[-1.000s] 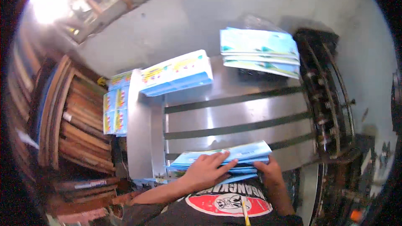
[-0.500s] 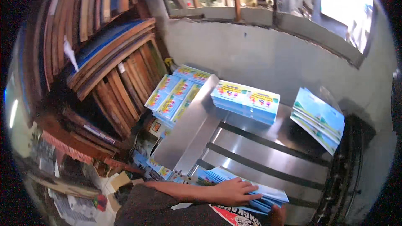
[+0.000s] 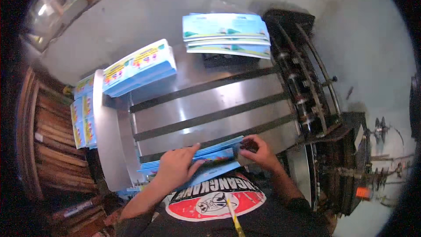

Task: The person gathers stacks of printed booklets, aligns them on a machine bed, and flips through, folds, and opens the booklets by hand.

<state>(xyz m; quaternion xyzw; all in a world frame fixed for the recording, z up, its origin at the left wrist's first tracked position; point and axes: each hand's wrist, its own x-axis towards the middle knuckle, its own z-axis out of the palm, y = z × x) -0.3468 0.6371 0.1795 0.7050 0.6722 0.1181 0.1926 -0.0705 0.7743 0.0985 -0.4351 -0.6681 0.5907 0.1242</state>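
A sheaf of light-blue printed sheets (image 3: pixel 215 154) lies at the near edge of the metal table, close against my body. Some of its layers stand apart, with a dark gap between them. My left hand (image 3: pixel 175 166) grips the left part of the sheaf, thumb on the near side and fingers over the top. At the right end my right hand (image 3: pixel 262 152) pinches the sheets' edge with curled fingers. Beyond the belts sits a neat stack of blue and yellow printed cards (image 3: pixel 142 68). A looser pile of blue-green printed sheets (image 3: pixel 226 30) lies at the far side.
Dark belts (image 3: pixel 210 125) cross the metal table (image 3: pixel 201 107). A raised metal guide (image 3: pixel 112 136) borders its left side, with more printed stacks (image 3: pixel 83 118) beyond. Rollers and rods (image 3: pixel 305 92) line the right. Wooden boards (image 3: pixel 59 136) fill a rack at left.
My view has swung to the right, so the table now sits more to the left. My right hand has come fully into view, and the sheaf's layers show more separation.
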